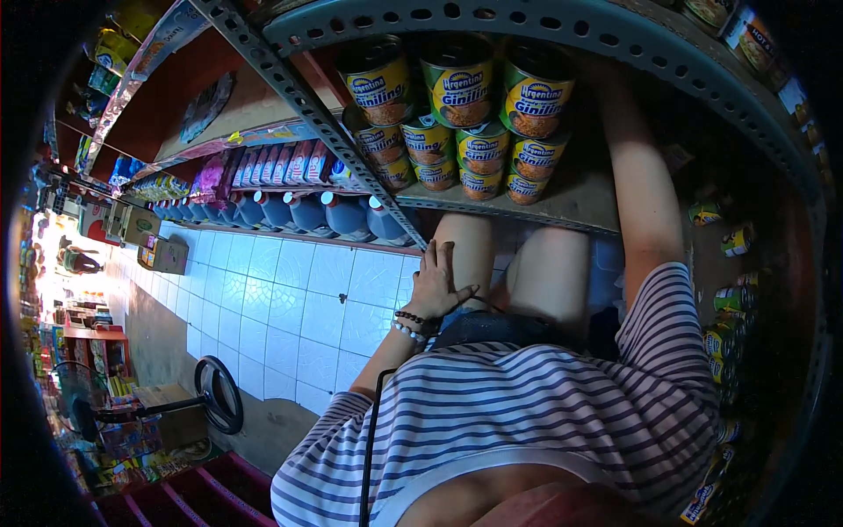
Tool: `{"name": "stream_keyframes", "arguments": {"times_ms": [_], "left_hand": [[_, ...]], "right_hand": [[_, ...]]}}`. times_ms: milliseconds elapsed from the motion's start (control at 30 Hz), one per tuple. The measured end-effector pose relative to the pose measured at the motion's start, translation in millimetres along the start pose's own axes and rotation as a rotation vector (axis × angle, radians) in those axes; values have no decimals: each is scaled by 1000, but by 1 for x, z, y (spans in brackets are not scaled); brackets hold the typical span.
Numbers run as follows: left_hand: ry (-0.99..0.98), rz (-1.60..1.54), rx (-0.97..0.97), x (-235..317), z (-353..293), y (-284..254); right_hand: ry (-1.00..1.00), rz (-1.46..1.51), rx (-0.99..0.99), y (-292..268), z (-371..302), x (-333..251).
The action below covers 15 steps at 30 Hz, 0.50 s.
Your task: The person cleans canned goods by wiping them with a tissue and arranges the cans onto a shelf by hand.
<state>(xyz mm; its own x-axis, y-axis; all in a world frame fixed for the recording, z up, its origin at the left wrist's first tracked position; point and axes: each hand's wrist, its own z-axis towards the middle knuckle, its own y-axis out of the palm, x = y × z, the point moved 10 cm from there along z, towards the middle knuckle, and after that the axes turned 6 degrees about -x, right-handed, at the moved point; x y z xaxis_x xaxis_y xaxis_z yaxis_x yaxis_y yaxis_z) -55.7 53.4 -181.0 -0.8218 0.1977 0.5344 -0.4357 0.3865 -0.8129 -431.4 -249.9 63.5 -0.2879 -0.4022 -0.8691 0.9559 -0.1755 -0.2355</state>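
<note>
My left hand (435, 285) lies on my left thigh near the knee, fingers spread and holding nothing. Dark and pale bead bracelets (411, 323) circle that wrist. My right forearm (645, 180) stretches into the dark shelf space, to the right of stacked cans. The right hand at its end is lost in shadow under the upper shelf edge, so its fingers and anything in them are hidden. Green and yellow food cans (457, 92) stand in stacked columns on the metal shelf (575, 202), left of that forearm.
A perforated metal upright (303, 101) and an upper shelf rail (518, 25) frame the cans. More cans (738, 240) line the dark right side. Blue jugs (303, 211) stand on a low shelf at left. A fan with a round base (218, 395) is on the floor.
</note>
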Motion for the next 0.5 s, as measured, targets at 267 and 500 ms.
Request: {"name": "stream_keyframes", "arguments": {"times_ms": [267,500], "left_hand": [[-22,-18,-25,2,1,-1],[-11,-53,-19,1,2,-2]], "right_hand": [[18,-34,-17,6,-1,9],[20,-67,-32,14,-2,12]]}}
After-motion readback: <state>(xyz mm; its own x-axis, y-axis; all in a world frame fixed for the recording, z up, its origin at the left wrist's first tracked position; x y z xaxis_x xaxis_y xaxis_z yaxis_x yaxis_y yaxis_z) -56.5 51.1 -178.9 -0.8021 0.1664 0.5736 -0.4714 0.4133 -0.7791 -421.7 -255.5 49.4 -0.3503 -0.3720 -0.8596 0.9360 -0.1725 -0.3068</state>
